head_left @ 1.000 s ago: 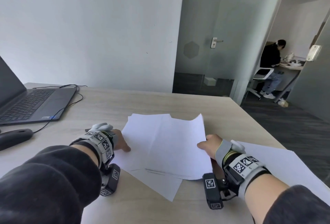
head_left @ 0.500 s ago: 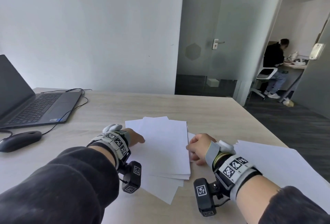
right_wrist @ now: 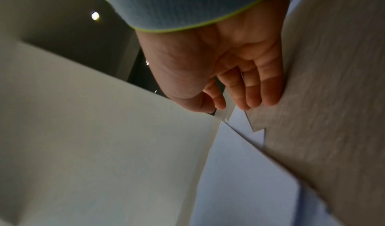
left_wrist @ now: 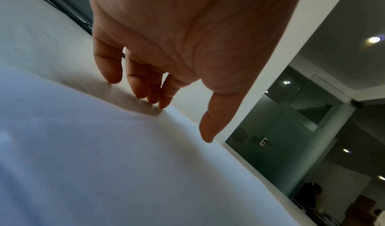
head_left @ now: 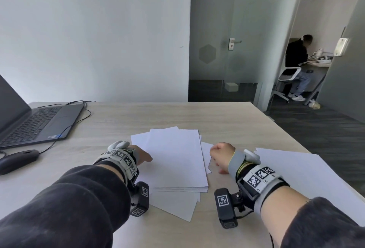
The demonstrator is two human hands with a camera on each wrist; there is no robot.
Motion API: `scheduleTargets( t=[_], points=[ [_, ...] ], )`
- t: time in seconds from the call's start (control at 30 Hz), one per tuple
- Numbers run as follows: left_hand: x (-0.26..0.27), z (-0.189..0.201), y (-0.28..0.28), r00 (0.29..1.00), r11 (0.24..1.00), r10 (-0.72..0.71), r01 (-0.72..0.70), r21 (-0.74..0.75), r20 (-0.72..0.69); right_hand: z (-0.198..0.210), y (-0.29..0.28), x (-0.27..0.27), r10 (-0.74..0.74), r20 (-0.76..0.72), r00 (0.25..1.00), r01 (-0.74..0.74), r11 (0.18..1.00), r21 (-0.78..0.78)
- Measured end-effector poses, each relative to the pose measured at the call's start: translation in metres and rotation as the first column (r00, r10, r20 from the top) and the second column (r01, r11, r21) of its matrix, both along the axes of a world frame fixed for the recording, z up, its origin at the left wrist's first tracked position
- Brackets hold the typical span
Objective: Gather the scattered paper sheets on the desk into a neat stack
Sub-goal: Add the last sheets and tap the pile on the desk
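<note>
The half-gathered stack (head_left: pixel 177 161) of white paper sheets lies near the counter's (head_left: pixel 177 115) front edge, its long axis running from front edge toward back edge, between the two hands. The left hand (head_left: pixel 142 156) rests its straight fingers (left_wrist: pixel 145 88) at the stack's left side, holding nothing. The right hand (head_left: pixel 221 155) is just beside the stack's right side, its fingers (right_wrist: pixel 252 94) loosely curled over a skewed sheet corner, gripping nothing. One loose sheet (head_left: pixel 308 176) lies apart toward the counter's right edge, nearer the right hand, so that hand would likely fetch it.
</note>
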State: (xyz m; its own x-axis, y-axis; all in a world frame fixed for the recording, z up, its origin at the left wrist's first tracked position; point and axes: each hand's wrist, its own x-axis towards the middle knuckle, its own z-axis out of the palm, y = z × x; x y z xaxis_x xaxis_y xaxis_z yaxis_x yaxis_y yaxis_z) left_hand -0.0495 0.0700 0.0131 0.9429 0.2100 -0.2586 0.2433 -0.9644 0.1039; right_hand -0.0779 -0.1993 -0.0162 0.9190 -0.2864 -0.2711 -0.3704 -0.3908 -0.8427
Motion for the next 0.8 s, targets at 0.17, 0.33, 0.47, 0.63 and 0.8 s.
scheduleTargets(
  t=[0.17,0.33,0.47,0.63,0.8],
  points=[
    [-0.007,0.004,-0.004,0.999,0.999,-0.015,0.014,-0.028,-0.032,0.009,-0.005,0.000,-0.050,-0.088,0.995,0.079,0.930,0.358],
    [-0.015,0.008,-0.016,0.994,0.995,-0.071,0.076,0.063,-0.088,0.008,-0.006,0.000,-0.134,-0.113,0.985,0.174,0.812,0.557],
    [-0.019,0.016,-0.023,0.994,0.999,-0.035,0.035,0.003,-0.102,0.008,-0.007,-0.002,-0.112,-0.120,0.986,0.162,0.773,0.613],
    [-0.018,0.016,-0.033,0.994,1.000,0.015,-0.016,-0.008,-0.111,0.008,-0.003,-0.004,-0.118,-0.104,0.988,0.157,0.767,0.622],
    [-0.020,0.019,-0.041,0.992,0.999,0.034,-0.037,-0.024,-0.121,0.010,-0.006,-0.008,-0.124,-0.112,0.986,0.166,0.765,0.623]
  ],
)
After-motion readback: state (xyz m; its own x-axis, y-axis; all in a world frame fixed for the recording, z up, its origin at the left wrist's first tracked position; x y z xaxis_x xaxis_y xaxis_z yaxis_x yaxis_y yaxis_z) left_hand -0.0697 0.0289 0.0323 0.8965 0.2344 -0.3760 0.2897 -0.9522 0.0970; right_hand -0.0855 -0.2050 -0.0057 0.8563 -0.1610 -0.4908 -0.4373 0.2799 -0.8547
